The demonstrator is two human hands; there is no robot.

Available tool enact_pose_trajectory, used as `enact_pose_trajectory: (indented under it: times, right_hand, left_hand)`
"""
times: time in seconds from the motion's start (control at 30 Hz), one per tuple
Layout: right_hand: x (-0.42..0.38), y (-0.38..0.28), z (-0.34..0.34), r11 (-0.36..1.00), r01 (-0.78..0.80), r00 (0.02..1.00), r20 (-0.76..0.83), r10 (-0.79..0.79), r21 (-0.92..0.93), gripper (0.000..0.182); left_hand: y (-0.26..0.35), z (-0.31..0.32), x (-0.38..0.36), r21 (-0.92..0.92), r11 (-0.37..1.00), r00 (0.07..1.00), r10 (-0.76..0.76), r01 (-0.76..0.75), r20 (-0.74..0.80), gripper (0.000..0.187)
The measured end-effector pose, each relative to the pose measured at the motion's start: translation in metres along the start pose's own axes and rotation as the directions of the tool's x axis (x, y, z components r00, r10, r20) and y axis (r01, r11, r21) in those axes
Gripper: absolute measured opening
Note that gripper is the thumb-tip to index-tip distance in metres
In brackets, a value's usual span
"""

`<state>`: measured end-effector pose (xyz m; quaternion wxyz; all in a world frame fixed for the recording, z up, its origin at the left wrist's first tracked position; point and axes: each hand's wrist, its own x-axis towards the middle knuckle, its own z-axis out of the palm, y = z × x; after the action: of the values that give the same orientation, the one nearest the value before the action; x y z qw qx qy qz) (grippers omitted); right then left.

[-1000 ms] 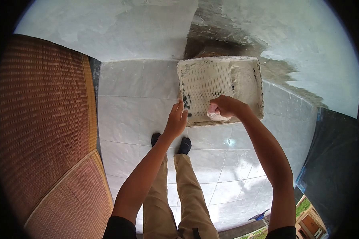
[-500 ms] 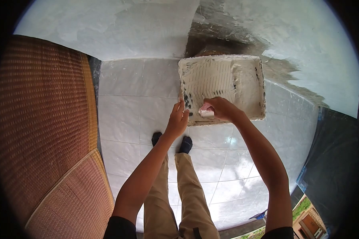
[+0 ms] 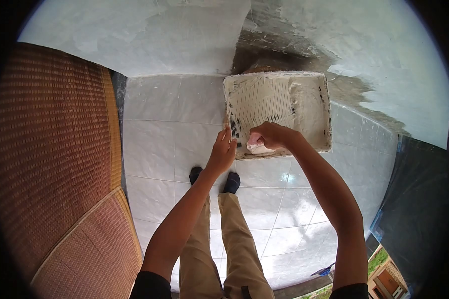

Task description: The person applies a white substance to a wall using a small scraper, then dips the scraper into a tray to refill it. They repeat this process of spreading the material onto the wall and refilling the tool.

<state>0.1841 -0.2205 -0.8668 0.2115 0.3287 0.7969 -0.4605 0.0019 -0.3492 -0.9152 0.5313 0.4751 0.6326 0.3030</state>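
A rectangular paint tray (image 3: 304, 99) with a ribbed slope is coated in thick off-white paint, its rim crusted with dried splashes. My left hand (image 3: 222, 153) grips the tray's near left edge, fingers on the outer wall. Over the near left part of the tray, my right hand (image 3: 272, 135) is closed around a pinkish, paint-smeared piece (image 3: 256, 143), soft-looking like a sponge or cloth. This piece lies against the painted surface near the front rim. My fingers cover much of it.
Grey floor tiles (image 3: 149, 149) spread below, with my feet in dark socks. Ahead is a pale wall (image 3: 184, 35) meeting a partly painted one with a bare dark patch (image 3: 304, 42) at the corner. Woven matting (image 3: 65, 149) stands at left, dark sheeting (image 3: 414, 194) at right.
My right hand has shifted slightly left with the pink piece, toward the tray's near left corner. The tray sits a little lower in view. My left hand keeps its place.
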Motion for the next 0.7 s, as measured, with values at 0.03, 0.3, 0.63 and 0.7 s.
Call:
enact_pose_trajectory:
  times: [0.03,0.3,0.63,0.7]
  right_hand:
    - [-0.001,-0.002,-0.003,1.000,-0.014,1.000,0.014,0.015,-0.012,0.020]
    - [-0.002,0.005,-0.022,0.997,-0.070,0.985,0.159,0.074,-0.030,0.025]
    - [-0.067,0.027,-0.058,0.780,-0.176,0.983,0.066,0.171,0.600,0.032]
    - [-0.083,0.017,-0.060,0.665,-0.123,0.985,0.008,0.174,0.737,0.033]
  left_hand:
    - [0.000,0.000,0.000,-0.002,1.000,1.000,0.001,-0.001,-0.001,0.057]
    - [-0.009,0.002,0.001,0.064,0.997,0.999,0.046,-0.046,0.000,0.059]
    - [0.010,-0.016,0.002,0.259,0.950,0.969,0.214,-0.176,-0.127,0.056]
    - [0.030,-0.033,0.010,0.225,0.948,0.948,0.267,-0.225,-0.174,0.051]
